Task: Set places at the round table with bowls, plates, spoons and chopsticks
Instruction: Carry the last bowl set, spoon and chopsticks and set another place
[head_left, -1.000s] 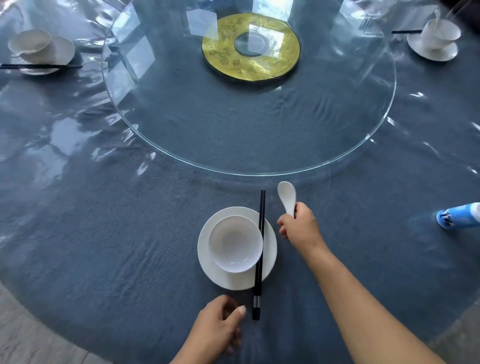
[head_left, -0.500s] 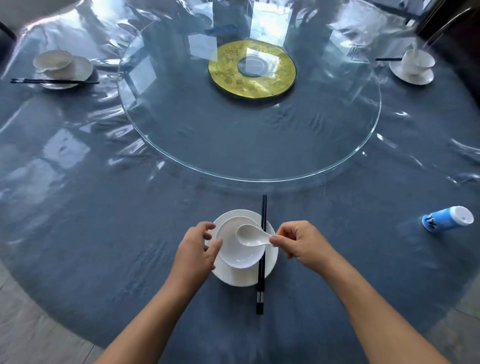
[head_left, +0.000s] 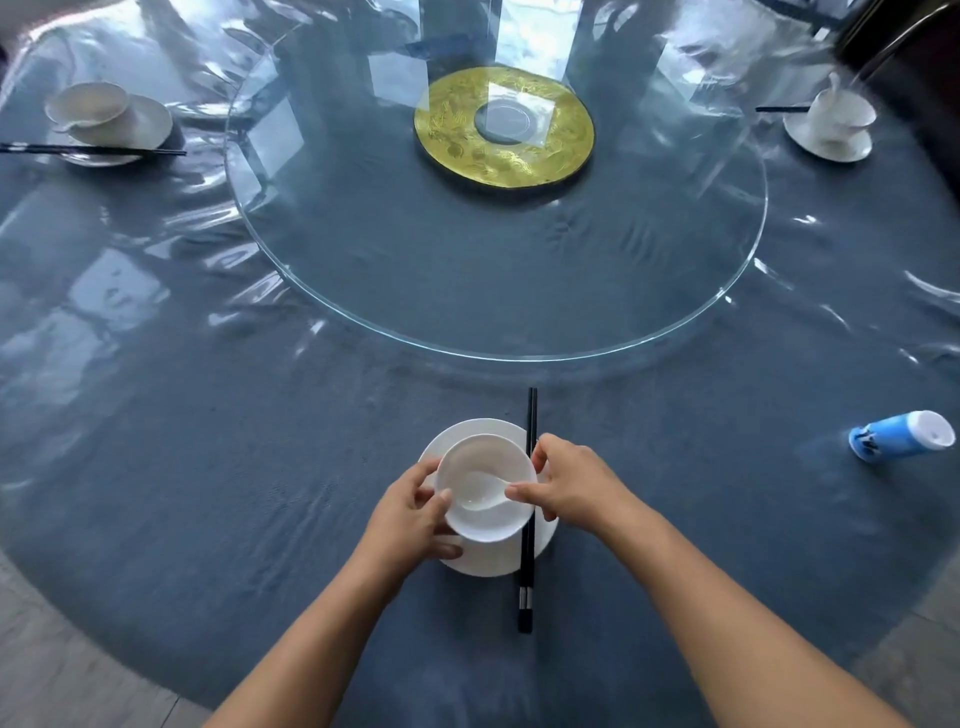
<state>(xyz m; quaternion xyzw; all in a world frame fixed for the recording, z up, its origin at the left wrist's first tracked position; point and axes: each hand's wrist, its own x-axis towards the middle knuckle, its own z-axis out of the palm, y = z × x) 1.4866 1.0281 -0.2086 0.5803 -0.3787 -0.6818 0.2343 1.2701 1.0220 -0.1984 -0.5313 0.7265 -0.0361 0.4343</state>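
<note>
Half a second ago you held the spoon (head_left: 480, 499) above the rim; now its scoop lies down inside the bowl (head_left: 485, 519), with the handle leaning out toward the right edge. Your right hand (head_left: 576, 480) keeps a narrow pinch on the handle's end, and your left hand (head_left: 410, 519) has closed round the bowl's left side, thumb on the rim, steadying it. The bowl sits on the plate (head_left: 483, 564), and the chopsticks (head_left: 527, 582) lie straight across the plate's right side, just beside the bowl. This place now looks complete once you let go. Two other places, far left and far right, already carry their pieces, so I judge you should move round the table (head_left: 182, 467) next.
</note>
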